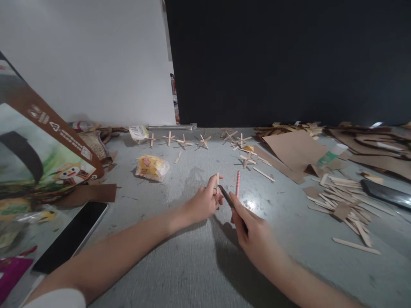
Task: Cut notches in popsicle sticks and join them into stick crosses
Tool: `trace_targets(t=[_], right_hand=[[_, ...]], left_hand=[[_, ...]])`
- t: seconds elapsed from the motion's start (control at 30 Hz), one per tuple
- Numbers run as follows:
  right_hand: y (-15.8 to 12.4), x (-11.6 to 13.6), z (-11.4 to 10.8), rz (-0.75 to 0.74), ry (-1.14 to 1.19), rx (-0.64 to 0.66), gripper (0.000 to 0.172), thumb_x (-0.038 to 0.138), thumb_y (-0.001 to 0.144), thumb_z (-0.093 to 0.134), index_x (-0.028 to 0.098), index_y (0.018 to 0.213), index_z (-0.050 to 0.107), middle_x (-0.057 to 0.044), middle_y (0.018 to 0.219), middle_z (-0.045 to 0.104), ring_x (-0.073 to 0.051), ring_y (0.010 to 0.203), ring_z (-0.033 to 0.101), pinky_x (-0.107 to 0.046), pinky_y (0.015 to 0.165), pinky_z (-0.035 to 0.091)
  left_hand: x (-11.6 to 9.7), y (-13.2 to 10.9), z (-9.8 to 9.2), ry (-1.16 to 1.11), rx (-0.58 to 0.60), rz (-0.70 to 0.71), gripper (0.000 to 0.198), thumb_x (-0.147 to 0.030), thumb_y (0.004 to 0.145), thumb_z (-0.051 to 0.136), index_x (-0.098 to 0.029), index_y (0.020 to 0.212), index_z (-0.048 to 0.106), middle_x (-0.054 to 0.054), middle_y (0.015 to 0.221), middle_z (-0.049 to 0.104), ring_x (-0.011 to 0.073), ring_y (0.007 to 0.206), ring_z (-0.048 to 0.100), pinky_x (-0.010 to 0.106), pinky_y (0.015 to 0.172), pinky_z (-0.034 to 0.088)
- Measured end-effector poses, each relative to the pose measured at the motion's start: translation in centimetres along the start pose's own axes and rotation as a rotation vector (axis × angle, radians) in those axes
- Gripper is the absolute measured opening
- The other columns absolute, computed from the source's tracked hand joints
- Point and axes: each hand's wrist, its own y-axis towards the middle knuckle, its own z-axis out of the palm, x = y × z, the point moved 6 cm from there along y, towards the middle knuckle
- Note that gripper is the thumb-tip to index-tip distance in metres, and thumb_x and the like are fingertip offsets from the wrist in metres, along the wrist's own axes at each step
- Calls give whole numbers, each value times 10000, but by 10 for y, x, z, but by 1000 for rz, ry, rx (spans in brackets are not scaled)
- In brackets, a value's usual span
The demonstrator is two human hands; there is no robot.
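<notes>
Near the middle of the grey table, my left hand (207, 199) pinches a small wooden stick (218, 179), which stands upright between its fingers. My right hand (252, 226) is closed around a dark, narrow tool (226, 196), whose tip reaches up and left to the stick. Whether tip and stick touch is too small to tell. A pink striped straw-like rod (238, 183) lies just beyond my right hand. Farther back stand several small crossed-stick pieces (204, 141) in a row.
At the right lie a pile of flat wooden sticks (349, 205), brown cardboard (293, 149) and a dark glossy object (387, 194). A wrapped yellow packet (152, 168) sits left of centre. A phone (72, 237) and a large printed bag (48, 149) are at the left.
</notes>
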Motion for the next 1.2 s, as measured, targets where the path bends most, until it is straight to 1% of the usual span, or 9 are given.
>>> trace_targets(t=[0.2, 0.3, 0.47, 0.63, 0.73, 0.83, 0.93, 1.03, 1.2], right_hand=[[2, -5, -4, 17, 23, 0, 501, 242, 1060, 380, 42, 1443, 633, -66, 693, 734, -136, 499, 636, -212, 547, 531], [5, -5, -4, 17, 37, -1, 489, 236, 1053, 386, 42, 1408, 660, -50, 663, 720, -128, 477, 620, -197, 520, 506], [6, -1, -2, -2, 32, -34, 499, 238, 1061, 370, 38, 1431, 639, -74, 716, 743, -140, 533, 654, -207, 555, 524], [8, -5, -3, 34, 35, 28, 499, 256, 1062, 385, 54, 1441, 637, -57, 692, 731, -135, 498, 619, -212, 549, 510], [9, -8, -1, 70, 43, 58, 494, 268, 1060, 384, 83, 1435, 647, -57, 698, 733, -142, 507, 629, -218, 557, 515], [8, -8, 4, 66, 47, 46, 507, 254, 1056, 365, 95, 1461, 625, -73, 739, 747, -154, 553, 663, -226, 575, 526], [8, -7, 7, 59, 51, 36, 518, 243, 1052, 359, 87, 1483, 599, -94, 788, 760, -156, 591, 678, -228, 595, 534], [9, -8, 7, 78, 53, 54, 509, 247, 1052, 362, 89, 1465, 615, -83, 759, 749, -149, 576, 660, -220, 584, 525], [12, -6, 7, 80, 44, 68, 502, 244, 1054, 358, 96, 1455, 620, -69, 742, 740, -149, 556, 642, -225, 567, 509]], left_hand=[[-1, 0, -2, 118, 38, 21, 526, -107, 952, 480, -176, 1471, 424, -36, 741, 584, 133, 662, 557, 259, 673, 432], [-2, 1, -1, 55, 31, -17, 519, -136, 965, 489, -165, 1475, 399, -40, 710, 591, 133, 617, 550, 251, 628, 423], [0, 2, -2, -6, -1, -33, 520, -159, 974, 500, -182, 1480, 384, -49, 694, 595, 128, 582, 535, 248, 608, 416], [-1, 2, -4, 84, 14, 9, 502, -130, 962, 489, -186, 1458, 442, -46, 698, 567, 138, 632, 557, 258, 653, 423], [-2, 2, -4, 80, 2, -35, 529, -104, 930, 501, -166, 1449, 418, -50, 687, 574, 139, 605, 538, 257, 631, 415], [-3, 3, -5, 33, -21, -76, 509, -113, 946, 474, -159, 1447, 393, -55, 668, 575, 143, 583, 525, 256, 605, 407], [-5, 4, -6, 67, -5, -26, 475, -129, 965, 476, -166, 1435, 416, -51, 681, 567, 146, 612, 540, 261, 626, 412], [-3, 5, -7, 110, 6, 5, 461, -120, 952, 494, -175, 1407, 440, -57, 683, 549, 144, 631, 554, 260, 645, 415], [-1, 6, -5, 65, -35, -49, 433, -91, 934, 475, -178, 1353, 408, -62, 659, 583, 143, 579, 539, 265, 627, 416]])
